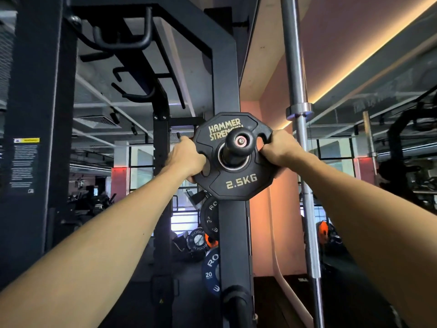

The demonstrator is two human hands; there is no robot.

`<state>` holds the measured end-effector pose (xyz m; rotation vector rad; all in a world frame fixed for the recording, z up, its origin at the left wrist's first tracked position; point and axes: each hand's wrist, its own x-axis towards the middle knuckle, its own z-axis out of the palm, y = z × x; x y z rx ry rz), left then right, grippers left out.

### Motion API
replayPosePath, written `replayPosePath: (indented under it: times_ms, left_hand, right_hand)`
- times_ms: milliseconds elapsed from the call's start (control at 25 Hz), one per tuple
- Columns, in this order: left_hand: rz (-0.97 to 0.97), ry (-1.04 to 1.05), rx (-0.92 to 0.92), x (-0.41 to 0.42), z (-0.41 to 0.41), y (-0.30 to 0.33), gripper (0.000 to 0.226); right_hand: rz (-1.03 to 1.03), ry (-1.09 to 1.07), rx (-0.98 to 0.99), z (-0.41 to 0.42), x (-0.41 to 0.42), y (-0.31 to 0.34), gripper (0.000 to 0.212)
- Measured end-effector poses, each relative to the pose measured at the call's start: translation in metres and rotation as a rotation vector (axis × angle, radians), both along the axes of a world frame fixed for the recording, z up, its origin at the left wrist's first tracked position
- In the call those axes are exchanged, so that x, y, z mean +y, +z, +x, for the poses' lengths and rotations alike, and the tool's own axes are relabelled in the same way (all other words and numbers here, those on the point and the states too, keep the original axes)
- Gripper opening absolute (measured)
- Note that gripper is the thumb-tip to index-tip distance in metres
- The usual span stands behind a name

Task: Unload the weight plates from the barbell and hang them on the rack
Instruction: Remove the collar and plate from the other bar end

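A black 2.5 kg weight plate (238, 183) with gold lettering sits around a storage peg (238, 144) that sticks out of the black rack upright (233, 245). My left hand (185, 159) grips the plate's left edge through a cut-out. On the opposite edge my right hand (280, 151) holds it the same way. The peg's end cap pokes out through the plate's centre hole. A steel barbell (301, 147) stands nearly upright just right of the plate, its collar above my right hand.
Below the plate, a lower peg (236, 301) juts from the same upright. Behind the upright hang a black plate (209, 217) and a blue 20 plate (210, 271). A thick black post (35, 138) rises at left. Pull-up handles (127, 41) hang overhead.
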<state>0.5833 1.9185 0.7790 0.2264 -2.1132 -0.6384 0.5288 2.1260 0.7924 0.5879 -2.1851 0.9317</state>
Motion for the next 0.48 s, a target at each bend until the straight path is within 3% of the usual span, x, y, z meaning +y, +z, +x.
replayPosePath:
  times_ms: [240, 480]
  left_hand:
    - [-0.056, 0.073, -0.060, -0.013, -0.041, 0.003, 0.043]
    - [0.079, -0.105, -0.133, -0.028, -0.059, 0.014, 0.055]
  right_hand:
    - [-0.025, 0.013, -0.027, -0.039, -0.015, -0.001, 0.015]
    - [-0.071, 0.087, -0.006, -0.074, -0.024, -0.002, 0.008]
